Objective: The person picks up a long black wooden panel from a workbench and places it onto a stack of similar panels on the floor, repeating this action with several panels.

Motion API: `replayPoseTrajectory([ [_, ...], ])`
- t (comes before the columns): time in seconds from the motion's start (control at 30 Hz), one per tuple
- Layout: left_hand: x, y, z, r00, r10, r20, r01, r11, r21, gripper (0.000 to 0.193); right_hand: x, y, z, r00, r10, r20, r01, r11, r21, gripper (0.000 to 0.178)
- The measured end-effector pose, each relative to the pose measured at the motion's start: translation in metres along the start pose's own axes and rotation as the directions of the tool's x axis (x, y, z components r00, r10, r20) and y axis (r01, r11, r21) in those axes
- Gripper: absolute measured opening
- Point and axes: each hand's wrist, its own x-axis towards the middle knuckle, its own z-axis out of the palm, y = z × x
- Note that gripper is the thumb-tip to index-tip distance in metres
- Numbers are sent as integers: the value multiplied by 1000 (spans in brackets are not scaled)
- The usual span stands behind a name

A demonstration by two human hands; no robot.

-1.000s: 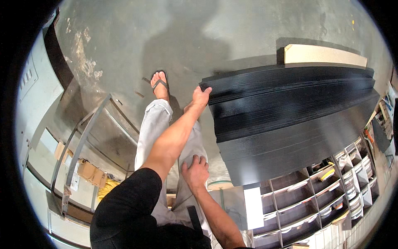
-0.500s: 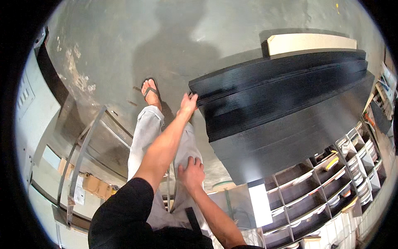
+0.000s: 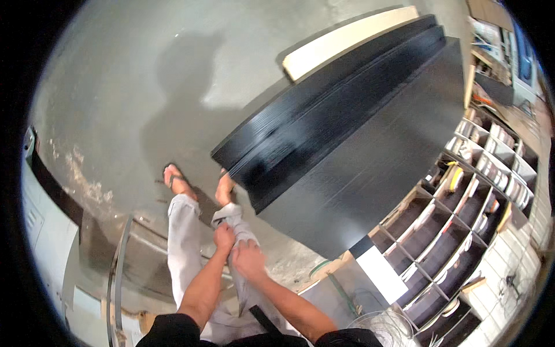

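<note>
My left hand (image 3: 224, 236) is closed, held against the right leg of my light grey trousers (image 3: 184, 243). Its fingers are curled, and what they hold, if anything, is hidden. Just to its right, my right hand (image 3: 248, 259) rests on the same trouser leg, slightly blurred, with its fingers apart. Ahead and to the right of both hands lies a large stack of black boards (image 3: 347, 156), its upper layers stepped back. Neither hand touches the stack. A pale cream board (image 3: 352, 41) shows along the stack's far side.
A shelf unit with several compartments (image 3: 430, 254) holding rolls of edging stands at the lower right. A white panel (image 3: 381, 274) lies beside it. At the left are a grey metal frame (image 3: 122, 260) and a pale machine housing (image 3: 49, 243). Concrete floor (image 3: 115, 98) stretches ahead.
My left hand has left the near corner of the black stack and drawn back to my right trouser leg, beside my right hand. The view has turned, so the stack appears more tilted.
</note>
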Motion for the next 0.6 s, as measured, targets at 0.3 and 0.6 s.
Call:
replayPoseTrajectory([
  [0.3,19,-26,8,978,106,-177,-143,967,-211,24,-1,-7,7,999,-33,-34,33,999,7,34],
  [0.6,-5,-15,-6,984,163,-73,-171,978,-121,23,0,2,20,999,-34,-38,34,999,-22,33],
])
